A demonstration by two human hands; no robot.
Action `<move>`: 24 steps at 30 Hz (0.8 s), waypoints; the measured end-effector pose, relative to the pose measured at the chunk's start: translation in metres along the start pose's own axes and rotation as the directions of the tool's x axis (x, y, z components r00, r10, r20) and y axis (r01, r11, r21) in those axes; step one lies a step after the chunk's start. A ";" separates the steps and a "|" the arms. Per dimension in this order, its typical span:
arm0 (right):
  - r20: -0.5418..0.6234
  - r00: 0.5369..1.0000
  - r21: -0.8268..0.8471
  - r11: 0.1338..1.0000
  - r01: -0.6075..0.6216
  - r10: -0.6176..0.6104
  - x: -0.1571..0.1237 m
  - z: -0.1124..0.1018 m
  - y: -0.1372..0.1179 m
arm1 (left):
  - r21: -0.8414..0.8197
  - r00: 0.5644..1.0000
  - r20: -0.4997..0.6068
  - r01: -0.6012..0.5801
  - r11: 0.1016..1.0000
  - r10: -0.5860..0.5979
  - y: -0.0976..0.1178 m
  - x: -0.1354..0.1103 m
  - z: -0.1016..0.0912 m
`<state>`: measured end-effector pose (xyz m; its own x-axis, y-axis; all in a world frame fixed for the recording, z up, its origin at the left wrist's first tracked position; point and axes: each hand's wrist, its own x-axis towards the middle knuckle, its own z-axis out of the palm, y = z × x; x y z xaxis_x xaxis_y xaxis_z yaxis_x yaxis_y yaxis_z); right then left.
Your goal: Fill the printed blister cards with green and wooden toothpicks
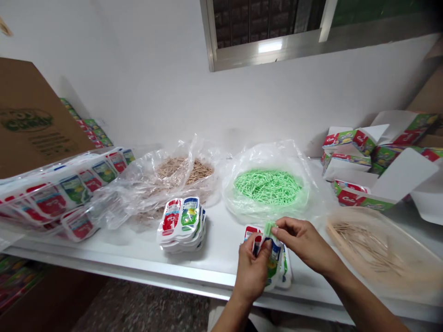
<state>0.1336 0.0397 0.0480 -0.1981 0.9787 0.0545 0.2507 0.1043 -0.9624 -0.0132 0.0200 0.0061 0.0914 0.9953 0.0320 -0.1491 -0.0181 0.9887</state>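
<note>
My left hand [252, 271] is closed round a small white printed packet [275, 260], held upright over the white table's [214, 258] front edge. My right hand [302, 242] pinches a little bunch of green sticks [269, 227] at the packet's top opening. More of the same packets lie flat under my hands [285, 272]. A plastic bag of loose green sticks [268, 186] sits just behind my hands. A stack of packets [182, 223] lies to the left.
A bag of brown wooden sticks [180, 173] lies left of the green ones. A clear tray with wooden sticks [374, 251] is at the right. Printed cartons [360, 147] pile up at the back right. Bagged packets [58, 193] and a cardboard box [31, 120] stand at the left.
</note>
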 end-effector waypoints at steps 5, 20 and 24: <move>-0.067 0.997 -0.092 0.995 -0.036 0.030 -0.001 0.001 0.001 | -0.084 0.999 -0.020 0.036 0.996 -0.038 -0.004 -0.001 0.004; -0.071 0.997 -0.018 1.000 -0.025 0.024 -0.011 0.001 0.003 | -0.122 0.998 -0.063 0.001 0.993 -0.009 0.003 -0.002 0.008; -0.141 0.990 -0.099 0.995 -0.024 0.009 -0.015 0.003 0.002 | -0.139 0.995 -0.094 0.001 0.990 -0.014 0.002 -0.003 0.008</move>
<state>0.1341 0.0244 0.0440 -0.0599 0.9948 0.0825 0.3478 0.0983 -0.9324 -0.0059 0.0167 0.0094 0.0004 1.0000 0.0041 -0.2841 -0.0038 0.9588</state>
